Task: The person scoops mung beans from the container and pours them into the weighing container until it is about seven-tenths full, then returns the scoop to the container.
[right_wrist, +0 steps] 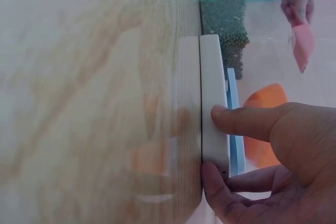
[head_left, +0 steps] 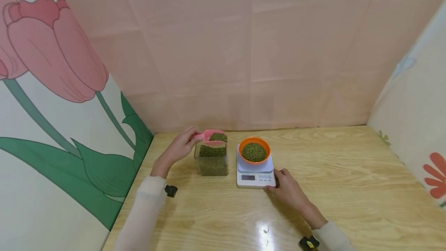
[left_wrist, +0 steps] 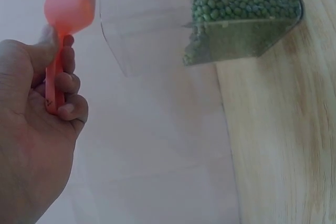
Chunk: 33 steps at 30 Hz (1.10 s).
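My left hand (head_left: 179,148) grips the handle of a pink scoop (left_wrist: 71,3). The scoop carries green mung beans (head_left: 218,137) and is held above a clear square container (head_left: 213,167), apart from the beans inside it. To the right of that container stands a white kitchen scale (head_left: 256,183), with an orange bowl (head_left: 253,139) of mung beans on its platform. My right hand (head_left: 289,189) holds the scale's near right corner; in the right wrist view the thumb lies against its front edge and the other fingers are at its side. The display digits are too small to read.
Everything stands on a wood-grain table (head_left: 348,173). A pinkish cloth backdrop (head_left: 251,69) rises at its far edge. Flower-printed panels flank it, with pink tulips (head_left: 55,45) on the left and a red flower (head_left: 437,175) on the right.
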### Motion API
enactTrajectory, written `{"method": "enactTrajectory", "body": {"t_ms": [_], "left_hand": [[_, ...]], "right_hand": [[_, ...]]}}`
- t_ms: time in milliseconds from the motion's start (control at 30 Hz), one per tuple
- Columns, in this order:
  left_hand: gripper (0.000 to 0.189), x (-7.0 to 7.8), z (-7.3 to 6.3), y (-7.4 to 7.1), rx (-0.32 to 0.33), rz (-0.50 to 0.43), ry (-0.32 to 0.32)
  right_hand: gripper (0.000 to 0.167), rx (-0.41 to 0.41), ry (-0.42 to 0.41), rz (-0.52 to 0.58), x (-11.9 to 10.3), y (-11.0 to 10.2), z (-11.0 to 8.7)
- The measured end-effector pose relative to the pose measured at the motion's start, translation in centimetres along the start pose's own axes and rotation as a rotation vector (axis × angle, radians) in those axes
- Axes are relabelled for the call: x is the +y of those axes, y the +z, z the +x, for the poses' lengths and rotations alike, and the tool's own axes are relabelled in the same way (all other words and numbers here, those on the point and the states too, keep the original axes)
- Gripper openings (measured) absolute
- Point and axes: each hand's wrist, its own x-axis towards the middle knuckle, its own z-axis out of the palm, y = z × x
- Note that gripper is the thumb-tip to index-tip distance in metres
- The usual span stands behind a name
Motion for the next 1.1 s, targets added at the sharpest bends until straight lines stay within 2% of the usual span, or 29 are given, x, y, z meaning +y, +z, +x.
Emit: {"method": "enactTrajectory", "body": {"t_ms": [433, 667, 1100], "left_hand": [[0.028, 1.4, 1.4, 0.5, -0.003, -0.035, 0.001], [0.031, 1.8, 2.0, 0.9, -0.011, -0.024, 0.026], [0.029, 3.1, 2.9, 1.6, -0.032, -0.059, 0.034]], "right_hand": [[0.074, 0.009, -0.015, -0.011, -0.1, -0.1, 0.0], [0.074, 0.006, -0.016, -0.005, -0.2, -0.1, 0.0], [0.076, 0.0, -0.014, -0.004, -0.3, -0.2, 0.0]]}}
